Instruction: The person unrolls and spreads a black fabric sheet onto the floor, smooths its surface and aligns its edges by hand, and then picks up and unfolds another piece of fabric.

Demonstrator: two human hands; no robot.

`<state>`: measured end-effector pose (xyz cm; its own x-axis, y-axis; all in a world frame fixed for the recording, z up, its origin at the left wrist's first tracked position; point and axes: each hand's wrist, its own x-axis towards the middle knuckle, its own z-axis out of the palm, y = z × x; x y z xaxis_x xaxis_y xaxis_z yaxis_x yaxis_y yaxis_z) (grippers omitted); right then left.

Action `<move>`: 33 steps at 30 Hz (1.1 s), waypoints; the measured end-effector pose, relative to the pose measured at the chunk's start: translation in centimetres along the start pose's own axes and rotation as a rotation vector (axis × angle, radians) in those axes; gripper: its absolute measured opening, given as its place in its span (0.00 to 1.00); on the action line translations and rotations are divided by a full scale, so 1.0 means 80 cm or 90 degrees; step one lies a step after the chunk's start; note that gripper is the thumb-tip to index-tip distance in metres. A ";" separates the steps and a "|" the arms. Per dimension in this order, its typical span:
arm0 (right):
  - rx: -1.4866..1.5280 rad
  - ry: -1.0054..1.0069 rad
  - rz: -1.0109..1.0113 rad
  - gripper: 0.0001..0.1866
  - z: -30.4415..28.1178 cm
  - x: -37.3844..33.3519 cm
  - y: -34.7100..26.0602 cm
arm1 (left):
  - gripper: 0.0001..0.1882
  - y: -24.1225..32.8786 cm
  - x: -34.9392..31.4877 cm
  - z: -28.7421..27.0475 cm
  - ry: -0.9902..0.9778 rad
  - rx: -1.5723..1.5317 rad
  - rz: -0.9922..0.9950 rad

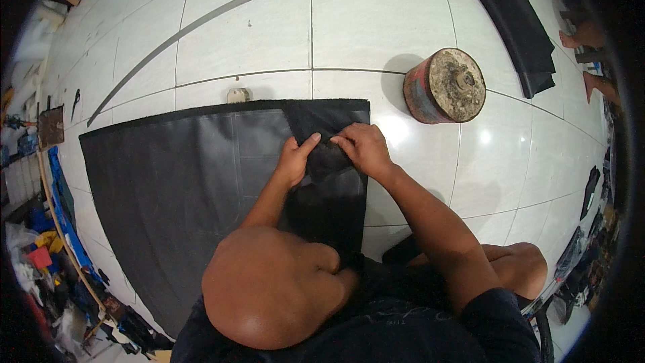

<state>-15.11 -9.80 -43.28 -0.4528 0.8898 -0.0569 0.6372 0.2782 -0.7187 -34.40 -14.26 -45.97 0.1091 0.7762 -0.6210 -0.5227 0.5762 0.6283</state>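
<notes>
Black sheet (168,181) is flat on the floor (376,13), in front of and partly under the person. Big panel, smooth face with a dull sheen, faint straight lines, shallow ripples toward the left, slightly fuzzy far edge. Matte black flap folded over at the far right corner.

Left hand (295,160): thumb on top at the flap, fingers grasping the sheet, tips partly hidden. Right hand (363,150): fingers pinching the same fold, just beside the left thumb.

Floor is glossy white tile, dark joints, some specks. Small whitish round object (238,95) right at the far edge of the sheet. Long grey strip (178,34) beyond it. Rusty, crusted drum-shaped weight (457,87) to the right, clear of the sheet. More black material (510,27) far right. Scissors (76,101) left. Mixed clutter (54,255) along the left side, another person's bare feet (590,86) at far right.
</notes>
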 end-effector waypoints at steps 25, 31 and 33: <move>-0.064 0.329 0.059 0.22 -0.023 0.008 -0.015 | 0.16 -0.009 -0.001 -0.006 0.008 0.000 0.001; -0.135 -0.022 -0.079 0.17 -0.005 -0.009 -0.008 | 0.15 0.001 -0.002 0.001 0.007 0.038 -0.021; -0.156 0.017 -0.100 0.14 -0.001 -0.005 -0.007 | 0.14 -0.001 -0.004 0.003 0.005 0.024 -0.007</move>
<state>-15.22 -10.26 -42.79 -0.5434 0.8371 0.0622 0.6938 0.4896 -0.5281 -34.21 -14.50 -45.74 0.1077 0.7674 -0.6320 -0.4891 0.5944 0.6383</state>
